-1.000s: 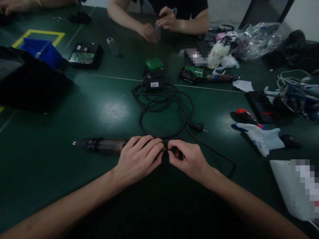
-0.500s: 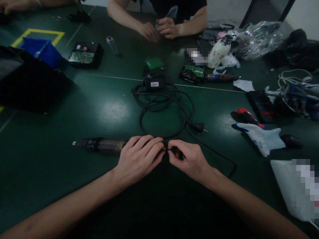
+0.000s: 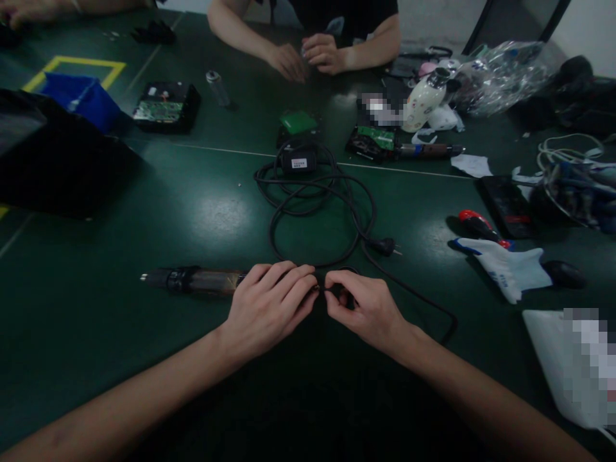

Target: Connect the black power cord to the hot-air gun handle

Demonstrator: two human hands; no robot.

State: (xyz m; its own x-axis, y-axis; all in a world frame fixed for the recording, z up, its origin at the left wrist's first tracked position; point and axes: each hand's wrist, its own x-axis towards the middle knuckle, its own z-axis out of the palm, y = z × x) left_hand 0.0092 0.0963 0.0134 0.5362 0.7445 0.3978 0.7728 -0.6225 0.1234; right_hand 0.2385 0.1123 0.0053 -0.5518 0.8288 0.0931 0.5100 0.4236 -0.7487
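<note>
- The tool (image 3: 195, 281), a long dark electric driver, lies flat on the table (image 3: 96, 308), near the near edge, its tip pointing toward the left edge.
- The tool's rear end is covered and gripped by the left hand (image 3: 267, 308), fingers curled down over it.
- A small plug end of the cable (image 3: 317, 212) is pinched narrowly between thumb and forefinger of the right hand (image 3: 368, 308), right at the tool's rear end.
- The step in hand is judged to be the joining of cable and tool; whether the plug is seated cannot be told.
- A straight, aligned push is called for next, with the tool kept steady.
- The cable's coil lies toward the table's middle, its mains plug (image 3: 385, 246) loose beside it.
</note>
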